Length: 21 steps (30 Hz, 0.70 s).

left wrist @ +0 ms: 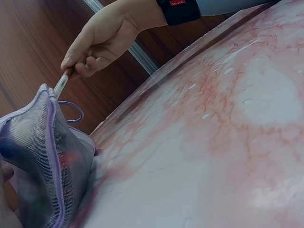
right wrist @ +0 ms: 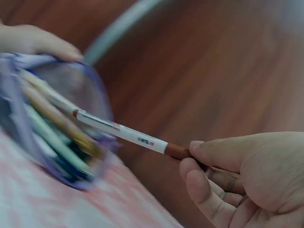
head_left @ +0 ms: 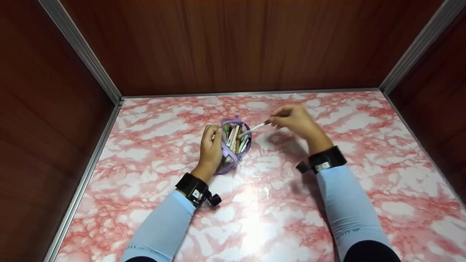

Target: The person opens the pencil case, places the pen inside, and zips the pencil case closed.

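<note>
A purple mesh pencil case (left wrist: pixel 71 161) stands on the table with its mouth unzipped, and several pens (right wrist: pixel 59 135) in green, cream and brown show inside. My left hand (head_left: pixel 211 145) grips the case by its left side. My right hand (head_left: pixel 296 122), to the right of the case, pinches a white pen (right wrist: pixel 142 138) by its brown end between thumb and fingers. That pen slants down from the hand, its other end at the case's mouth among the other pens. The lower part of the case's contents is blurred behind mesh.
The table (head_left: pixel 145 196) has a glossy red-and-white marbled top. Dark wood-look panels (head_left: pixel 247 47) wall it at the back and both sides, joined by grey metal strips (head_left: pixel 85 51). A purple loop (left wrist: pixel 73 111) sticks out from the case.
</note>
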Motion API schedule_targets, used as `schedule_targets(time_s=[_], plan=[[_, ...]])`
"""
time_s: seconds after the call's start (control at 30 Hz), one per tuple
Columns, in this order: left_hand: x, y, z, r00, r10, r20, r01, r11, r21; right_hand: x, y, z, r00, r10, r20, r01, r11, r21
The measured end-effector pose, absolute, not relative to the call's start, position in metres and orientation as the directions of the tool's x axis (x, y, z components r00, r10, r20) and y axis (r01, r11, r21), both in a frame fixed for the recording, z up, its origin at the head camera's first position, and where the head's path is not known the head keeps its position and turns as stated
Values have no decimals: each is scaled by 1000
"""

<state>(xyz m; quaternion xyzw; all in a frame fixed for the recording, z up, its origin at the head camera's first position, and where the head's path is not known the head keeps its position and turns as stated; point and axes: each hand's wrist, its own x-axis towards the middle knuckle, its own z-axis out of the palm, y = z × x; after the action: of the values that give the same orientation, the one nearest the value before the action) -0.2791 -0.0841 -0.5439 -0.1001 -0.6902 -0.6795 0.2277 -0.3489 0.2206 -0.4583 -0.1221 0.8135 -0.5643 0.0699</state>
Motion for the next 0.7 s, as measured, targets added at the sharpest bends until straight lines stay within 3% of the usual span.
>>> schedule_targets(time_s=[0.27,0.5,0.7], plan=[[-275,-81,-540,-886,-171,430,427,58,902,-336,170,-481,-974,-227,6,-52,196,-979],[-276,-80,-538,-887,-164,432,431,45,901,-325,144,-496,-983,-177,36,-83,268,-960],[-277,-84,-535,-883,-156,443,439,62,896,-320,132,-499,-970,-238,57,-135,328,-935]])
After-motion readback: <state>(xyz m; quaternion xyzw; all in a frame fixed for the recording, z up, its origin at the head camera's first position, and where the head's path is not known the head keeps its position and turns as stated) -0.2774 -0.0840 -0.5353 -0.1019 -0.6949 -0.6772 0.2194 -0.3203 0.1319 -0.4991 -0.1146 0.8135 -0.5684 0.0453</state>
